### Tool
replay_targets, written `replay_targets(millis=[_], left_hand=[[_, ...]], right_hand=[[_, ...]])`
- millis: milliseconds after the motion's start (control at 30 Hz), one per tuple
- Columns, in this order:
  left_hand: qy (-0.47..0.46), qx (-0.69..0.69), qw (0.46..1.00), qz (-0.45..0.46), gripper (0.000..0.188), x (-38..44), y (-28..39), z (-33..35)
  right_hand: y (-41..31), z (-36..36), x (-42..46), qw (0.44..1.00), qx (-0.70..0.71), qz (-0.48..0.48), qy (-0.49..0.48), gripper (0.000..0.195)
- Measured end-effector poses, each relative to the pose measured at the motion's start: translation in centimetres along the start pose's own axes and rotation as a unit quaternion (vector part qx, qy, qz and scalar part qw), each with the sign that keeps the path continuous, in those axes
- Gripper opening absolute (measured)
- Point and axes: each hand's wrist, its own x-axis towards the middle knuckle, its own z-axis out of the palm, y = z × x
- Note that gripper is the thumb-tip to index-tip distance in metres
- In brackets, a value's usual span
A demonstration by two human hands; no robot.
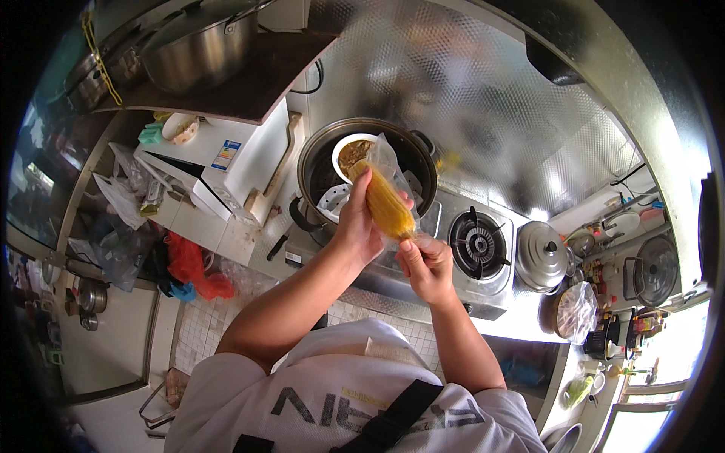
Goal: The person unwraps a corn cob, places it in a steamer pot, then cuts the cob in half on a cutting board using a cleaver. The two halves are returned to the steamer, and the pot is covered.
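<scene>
An ear of yellow corn [386, 205] in a clear plastic bag [391, 161] is held tilted over the near side of a large steel pot [306, 164]. My left hand [362, 226] grips the corn along its side, thumb on top. With its fingertips, my right hand [425, 263] pinches the plastic at the corn's lower end. Inside the pot, behind the corn, stand a white bowl of brown food [352, 156] and a white perforated item [334, 199]. The corn and bag hide part of the pot's inside.
Right of the pot is a gas burner [479, 242], then a lidded aluminium pot [541, 255]. A black-handled knife [277, 247] lies left of the stove. A white microwave [243, 164] stands at the left, beneath a shelf [249, 85] with steel pots. A metal-covered wall [453, 113] rises behind.
</scene>
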Motion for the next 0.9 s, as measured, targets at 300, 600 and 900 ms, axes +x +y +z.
replay_targets(millis=[300,600,900], left_hand=[[-0.062,-0.086,0.990,-0.095,0.053,-0.7,-1.0,0.8],[-0.057,-0.063,0.994,-0.067,0.051,-1.1,-1.2,1.2],[-0.048,0.100,0.992,0.054,0.034,0.7,0.7,-0.8]], right_hand=[[-0.8,0.9,-0.3,0.978,0.209,0.015,-0.014,0.037],[-0.2,0.8,0.1,0.942,0.333,0.052,-0.009,0.040],[0.7,-1.5,0.1,0.993,0.033,0.111,-0.020,0.020]])
